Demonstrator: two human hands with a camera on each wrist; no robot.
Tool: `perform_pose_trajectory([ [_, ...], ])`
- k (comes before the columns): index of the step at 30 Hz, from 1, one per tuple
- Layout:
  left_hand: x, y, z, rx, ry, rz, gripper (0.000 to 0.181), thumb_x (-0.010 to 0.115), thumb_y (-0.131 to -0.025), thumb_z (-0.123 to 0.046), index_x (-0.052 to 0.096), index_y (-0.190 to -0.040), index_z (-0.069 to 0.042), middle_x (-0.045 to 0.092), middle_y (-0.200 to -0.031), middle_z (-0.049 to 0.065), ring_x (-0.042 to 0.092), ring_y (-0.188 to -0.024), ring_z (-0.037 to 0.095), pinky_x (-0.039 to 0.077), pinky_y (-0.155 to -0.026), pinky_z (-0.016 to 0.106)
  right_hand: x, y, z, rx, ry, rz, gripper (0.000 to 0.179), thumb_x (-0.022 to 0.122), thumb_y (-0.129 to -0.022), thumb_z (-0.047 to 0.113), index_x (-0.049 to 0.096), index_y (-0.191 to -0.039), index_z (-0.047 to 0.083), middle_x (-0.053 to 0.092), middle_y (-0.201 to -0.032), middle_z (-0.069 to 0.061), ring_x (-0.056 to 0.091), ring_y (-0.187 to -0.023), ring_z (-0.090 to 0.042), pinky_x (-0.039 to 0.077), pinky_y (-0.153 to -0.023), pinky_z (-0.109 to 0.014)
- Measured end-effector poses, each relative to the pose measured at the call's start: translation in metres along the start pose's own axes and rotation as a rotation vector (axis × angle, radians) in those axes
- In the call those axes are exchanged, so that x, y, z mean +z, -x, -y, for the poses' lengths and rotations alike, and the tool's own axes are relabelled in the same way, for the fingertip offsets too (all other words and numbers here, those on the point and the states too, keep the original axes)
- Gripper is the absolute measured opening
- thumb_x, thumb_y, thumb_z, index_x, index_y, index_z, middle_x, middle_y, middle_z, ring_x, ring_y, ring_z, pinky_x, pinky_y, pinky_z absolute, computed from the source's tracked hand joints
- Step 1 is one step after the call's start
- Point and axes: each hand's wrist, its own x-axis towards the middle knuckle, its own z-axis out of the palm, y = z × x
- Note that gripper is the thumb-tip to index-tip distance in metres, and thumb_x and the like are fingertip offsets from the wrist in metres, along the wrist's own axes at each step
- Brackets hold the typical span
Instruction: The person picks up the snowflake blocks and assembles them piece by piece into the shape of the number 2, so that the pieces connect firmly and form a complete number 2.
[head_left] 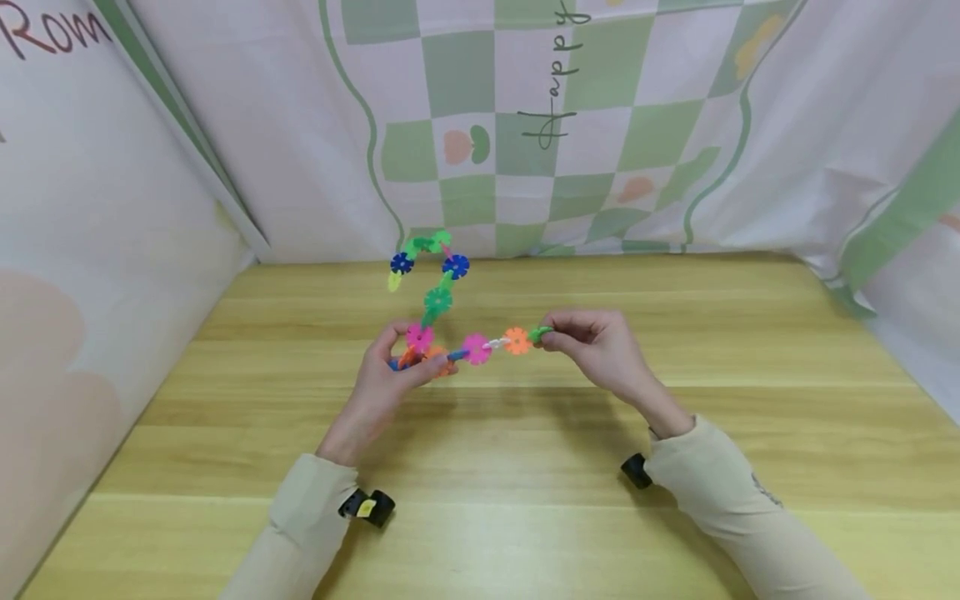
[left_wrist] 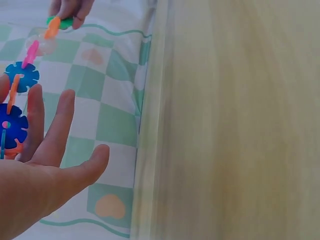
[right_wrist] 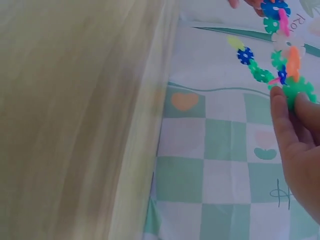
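Note:
A chain of colourful notched plastic discs, like snowflake building pieces (head_left: 476,349), is held up above the table between both hands. My left hand (head_left: 381,379) grips its middle near orange and blue discs, the thumb along them; in the left wrist view some fingers stand out straight. My right hand (head_left: 603,354) pinches the green disc (right_wrist: 298,91) at the right end, beside an orange disc (head_left: 517,340). From the left hand the other part of the chain curves up and back through green and dark blue discs (head_left: 455,267) to a yellow one (head_left: 394,282).
Beneath the hands lies a wood-grain table (head_left: 495,517). A green and white checked curtain (head_left: 517,192) hangs along its back edge, with pale cloth at both sides. Black devices (head_left: 367,507) sit at both cuffs.

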Motion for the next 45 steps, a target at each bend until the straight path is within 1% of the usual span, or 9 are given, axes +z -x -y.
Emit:
perform_pose_trajectory([
  [9,0.0,0.001,0.001,-0.017,-0.028,-0.032,0.037,0.072,-0.086,-0.008,0.049,-0.114,-0.011,0.064,-0.094,0.004,0.07,-0.092,0.027,0.044,-0.093,0.038,0.011,-0.001,0.002,-0.102,-0.011,-0.096,0.01,0.063,-0.086,-0.011,0.07,-0.094,-0.011,0.069,-0.087,-0.025,0.068,-0.073,-0.007,0.057,-0.067,-0.024],
  [15,0.002,0.002,0.001,-0.025,-0.002,-0.041,0.037,0.072,-0.086,-0.008,0.049,-0.114,-0.012,0.064,-0.092,0.006,0.07,-0.092,0.029,0.042,-0.096,0.04,0.013,-0.003,0.007,-0.133,0.058,-0.109,0.011,0.064,-0.086,-0.01,0.071,-0.094,-0.01,0.07,-0.086,-0.023,0.066,-0.071,-0.001,0.055,-0.062,-0.019],
  [20,0.003,0.003,0.001,-0.016,0.013,-0.021,0.038,0.073,-0.086,-0.012,0.048,-0.114,-0.014,0.07,-0.087,0.006,0.07,-0.092,0.03,0.037,-0.102,0.045,0.009,-0.002,0.004,-0.073,0.037,-0.048,0.015,0.064,-0.088,-0.006,0.07,-0.101,-0.005,0.07,-0.093,-0.019,0.067,-0.075,-0.006,0.056,-0.066,-0.023],
  [24,0.005,0.003,0.002,0.002,0.023,-0.015,0.037,0.072,-0.087,-0.013,0.047,-0.113,-0.014,0.072,-0.09,0.007,0.07,-0.092,0.029,0.037,-0.104,0.045,0.009,0.001,0.005,0.055,-0.133,0.024,0.023,0.058,-0.093,-0.003,0.062,-0.115,-0.008,0.063,-0.113,-0.021,0.068,-0.092,-0.013,0.056,-0.08,-0.031],
  [27,0.006,0.003,0.003,0.013,0.021,-0.02,0.036,0.071,-0.088,-0.01,0.045,-0.112,-0.013,0.073,-0.09,0.006,0.07,-0.091,0.027,0.043,-0.098,0.04,0.012,0.004,0.008,0.169,-0.218,0.082,0.03,0.058,-0.096,0.006,0.056,-0.124,-0.006,0.057,-0.122,-0.019,0.066,-0.1,-0.017,0.053,-0.087,-0.033],
  [30,0.008,0.003,0.004,0.011,-0.033,-0.036,0.037,0.071,-0.088,-0.011,0.045,-0.114,-0.014,0.072,-0.088,0.004,0.069,-0.086,0.022,0.048,-0.084,0.035,0.017,0.005,0.009,0.234,-0.217,0.113,0.035,0.062,-0.094,0.011,0.055,-0.125,-0.003,0.056,-0.122,-0.017,0.066,-0.101,-0.019,0.052,-0.089,-0.034],
  [34,0.009,0.005,0.003,0.02,-0.117,-0.053,0.034,0.067,-0.091,-0.017,0.046,-0.118,-0.015,0.068,-0.098,0.001,0.064,-0.083,0.016,0.048,-0.081,0.037,0.021,0.004,0.01,0.25,-0.182,0.089,0.033,0.066,-0.091,0.007,0.058,-0.122,-0.002,0.057,-0.12,-0.016,0.066,-0.098,-0.02,0.053,-0.088,-0.034],
  [40,0.01,0.003,0.004,0.04,-0.113,-0.039,0.022,0.048,-0.102,-0.028,0.047,-0.117,-0.013,0.062,-0.097,0.003,0.06,-0.083,0.014,0.047,-0.088,0.047,0.017,0.005,0.011,0.24,-0.144,0.069,0.031,0.066,-0.091,0.007,0.061,-0.121,0.001,0.06,-0.116,-0.013,0.065,-0.097,-0.024,0.054,-0.086,-0.036],
  [45,0.011,0.001,0.005,0.032,-0.087,-0.005,0.019,0.048,-0.102,-0.03,0.048,-0.114,-0.015,0.063,-0.091,0.0,0.058,-0.082,0.013,0.045,-0.086,0.041,0.014,0.006,0.01,0.22,-0.086,0.053,0.03,0.069,-0.089,0.008,0.063,-0.118,0.003,0.063,-0.115,-0.011,0.064,-0.092,-0.018,0.055,-0.079,-0.029],
])
